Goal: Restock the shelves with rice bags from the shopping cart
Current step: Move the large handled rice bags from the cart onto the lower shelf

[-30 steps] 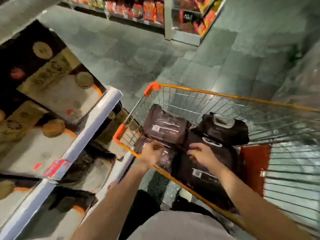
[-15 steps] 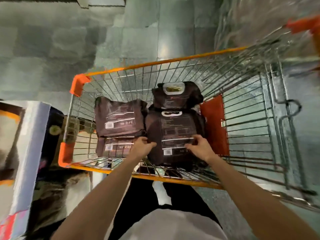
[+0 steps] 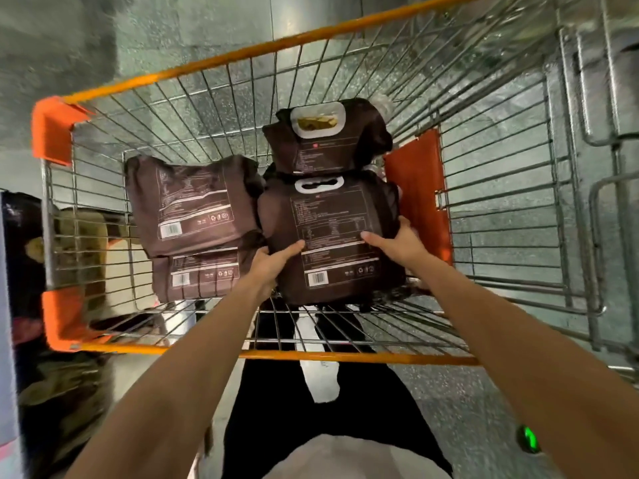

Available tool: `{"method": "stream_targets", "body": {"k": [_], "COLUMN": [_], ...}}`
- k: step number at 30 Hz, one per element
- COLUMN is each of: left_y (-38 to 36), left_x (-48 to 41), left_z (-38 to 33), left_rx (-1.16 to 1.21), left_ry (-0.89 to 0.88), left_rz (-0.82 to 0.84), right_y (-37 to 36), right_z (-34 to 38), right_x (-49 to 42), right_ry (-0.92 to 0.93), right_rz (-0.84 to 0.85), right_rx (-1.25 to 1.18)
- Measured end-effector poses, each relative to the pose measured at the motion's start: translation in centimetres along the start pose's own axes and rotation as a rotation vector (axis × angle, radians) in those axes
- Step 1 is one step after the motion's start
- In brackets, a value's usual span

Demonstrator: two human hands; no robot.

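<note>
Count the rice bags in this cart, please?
4. The held bag sits between left hand and right hand; the rear bag behind it; upper left bag atop lower left bag. More may hide underneath.

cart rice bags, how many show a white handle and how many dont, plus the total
dark brown plastic rice bags with a white handle cutout: 2
dark brown plastic rice bags with no handle showing: 2
total: 4 visible in the orange-rimmed wire cart
</note>
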State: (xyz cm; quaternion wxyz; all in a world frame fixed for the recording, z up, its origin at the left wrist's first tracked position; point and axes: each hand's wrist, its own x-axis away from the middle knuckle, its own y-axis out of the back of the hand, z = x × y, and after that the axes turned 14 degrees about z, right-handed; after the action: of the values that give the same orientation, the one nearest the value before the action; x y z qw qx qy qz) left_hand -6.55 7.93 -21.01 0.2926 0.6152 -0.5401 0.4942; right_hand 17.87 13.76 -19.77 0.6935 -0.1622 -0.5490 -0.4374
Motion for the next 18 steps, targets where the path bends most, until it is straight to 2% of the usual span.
{"method": "stream_targets", "body": {"k": [6,9,15,18], "left_y": [-1.2,-1.3,-0.3,-0.1], "left_x": [0.0,0.3,0.0,-0.9], "left_z": [-0.2,0.6,-0.1,0.1], "left_rx": [0.057,-0.019,-0.077,-0.115], "left_ry": [-0.056,-0.062,0.023,0.019], "left_rz": [-0.031,-0.048,0.069,0.056], "right_y": [-0.1,0.5,0.3,0.1], "right_z": [0.4,-0.3,-0.3,-0.4], "right_x": [-0.8,-1.6,-1.9,-2.0], "right_ry": [-0.022,-0.024,0.001,0.03], "right_rz": [-0.019,0.011,0.016,-0.002], "right_rx": [-0.095,-0.123,-0.186,-0.199]}}
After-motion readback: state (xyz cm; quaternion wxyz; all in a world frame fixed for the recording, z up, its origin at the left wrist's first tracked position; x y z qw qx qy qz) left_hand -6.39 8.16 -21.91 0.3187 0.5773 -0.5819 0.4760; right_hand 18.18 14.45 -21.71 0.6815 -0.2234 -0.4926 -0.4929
